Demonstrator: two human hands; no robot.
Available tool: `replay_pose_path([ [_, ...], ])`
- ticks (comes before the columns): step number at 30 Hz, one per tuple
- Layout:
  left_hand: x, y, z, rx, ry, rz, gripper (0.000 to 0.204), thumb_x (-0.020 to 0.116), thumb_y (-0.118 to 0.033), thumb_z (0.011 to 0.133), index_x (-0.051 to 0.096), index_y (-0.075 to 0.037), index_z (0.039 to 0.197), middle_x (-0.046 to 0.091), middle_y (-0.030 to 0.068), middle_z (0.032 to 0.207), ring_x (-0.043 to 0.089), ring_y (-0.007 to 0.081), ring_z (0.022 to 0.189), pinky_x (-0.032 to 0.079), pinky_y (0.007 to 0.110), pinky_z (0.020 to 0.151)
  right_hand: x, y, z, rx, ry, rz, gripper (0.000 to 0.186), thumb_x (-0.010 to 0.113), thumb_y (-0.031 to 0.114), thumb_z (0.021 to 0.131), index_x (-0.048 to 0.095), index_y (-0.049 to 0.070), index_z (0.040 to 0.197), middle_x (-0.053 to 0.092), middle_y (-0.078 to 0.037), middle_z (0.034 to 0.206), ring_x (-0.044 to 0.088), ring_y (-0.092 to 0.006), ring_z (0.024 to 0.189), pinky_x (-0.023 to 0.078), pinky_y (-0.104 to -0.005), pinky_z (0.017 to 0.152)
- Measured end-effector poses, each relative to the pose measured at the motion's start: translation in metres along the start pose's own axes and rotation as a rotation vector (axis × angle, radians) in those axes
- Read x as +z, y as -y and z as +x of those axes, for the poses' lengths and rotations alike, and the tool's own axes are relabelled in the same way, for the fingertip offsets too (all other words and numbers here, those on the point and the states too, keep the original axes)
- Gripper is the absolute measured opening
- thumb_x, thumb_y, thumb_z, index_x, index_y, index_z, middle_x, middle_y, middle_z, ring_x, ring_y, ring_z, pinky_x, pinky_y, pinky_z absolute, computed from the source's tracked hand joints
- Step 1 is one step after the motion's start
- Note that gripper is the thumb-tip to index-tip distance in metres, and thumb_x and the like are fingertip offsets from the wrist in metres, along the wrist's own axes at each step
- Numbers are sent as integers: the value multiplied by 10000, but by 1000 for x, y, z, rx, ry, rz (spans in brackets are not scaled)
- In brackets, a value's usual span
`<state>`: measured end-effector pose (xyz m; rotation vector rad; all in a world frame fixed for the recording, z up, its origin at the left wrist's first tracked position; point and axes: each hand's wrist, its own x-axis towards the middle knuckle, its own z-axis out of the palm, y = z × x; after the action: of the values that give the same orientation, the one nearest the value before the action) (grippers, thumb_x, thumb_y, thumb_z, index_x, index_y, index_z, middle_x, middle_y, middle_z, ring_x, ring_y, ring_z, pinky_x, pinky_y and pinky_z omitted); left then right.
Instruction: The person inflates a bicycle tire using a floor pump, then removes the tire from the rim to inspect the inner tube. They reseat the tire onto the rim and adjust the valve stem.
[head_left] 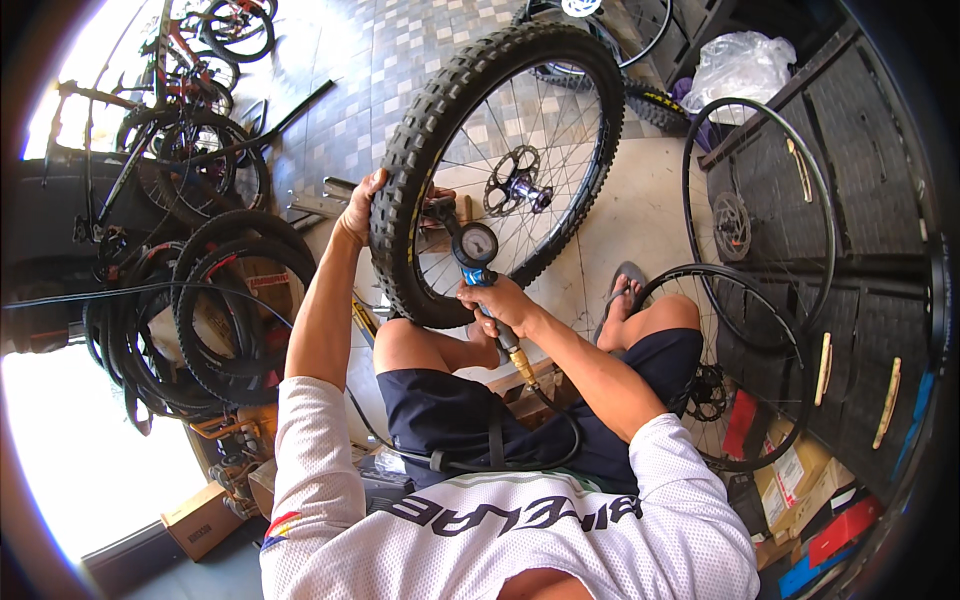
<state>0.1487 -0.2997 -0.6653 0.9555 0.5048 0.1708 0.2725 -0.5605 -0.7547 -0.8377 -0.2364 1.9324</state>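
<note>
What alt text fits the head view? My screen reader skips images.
A seated person's left hand grips a knobby bicycle wheel while the right hand holds an air inflator with a round gauge against its rim. Spare tyres and bare rims stand around.

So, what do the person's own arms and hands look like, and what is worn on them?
Both forearms are bare. The left hand and right hand have no gloves, rings or watch in view. Short white mesh sleeves cover the upper arms; the left one has a small red, yellow and blue mark near its hem.

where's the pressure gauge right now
In the head view, the round pressure gauge sits near centre, just above the right hand and against the inner rim of the knobby wheel that the left hand steadies.
</note>
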Motion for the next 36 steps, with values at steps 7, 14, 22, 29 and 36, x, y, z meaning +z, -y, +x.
replay_pose_path([
  [7,6,-6,2,5,57,-8,774,713,-545,909,568,69,1357,712,197,1195,717,279,1025,612,423,873,3,6,1,-12,1,-13,187,722,211,943,607,67,972,552,-7,765,488,-75,406,399,-254,362],
  [14,77,-36,-11,156,-531,1235,694,804,-442,781,598,81,1188,700,236,1021,671,269,901,529,391,840,-7,11,0,-15,5,-73,157,686,177,957,584,60,980,547,-11,767,476,-72,413,417,-254,370],
  [22,81,-35,-10,299,-530,1273,713,807,-483,694,614,61,1113,690,237,913,655,336,829,513,426,808,1,13,-8,-34,27,-58,148,675,192,945,600,73,898,533,17,686,479,-75,401,419,-263,360],
  [29,81,-36,-5,317,-496,1303,770,807,-499,685,625,76,1163,708,247,945,675,353,857,517,430,833,0,13,-9,-30,21,-24,151,693,198,940,607,73,940,552,17,712,484,-72,400,410,-255,360],
  [36,78,-32,-6,307,-586,1418,909,809,-530,687,573,129,1267,670,322,1118,662,407,1032,509,446,926,-2,12,-10,-29,-8,84,165,692,223,950,602,85,954,551,1,720,478,-86,412,405,-270,371],
])
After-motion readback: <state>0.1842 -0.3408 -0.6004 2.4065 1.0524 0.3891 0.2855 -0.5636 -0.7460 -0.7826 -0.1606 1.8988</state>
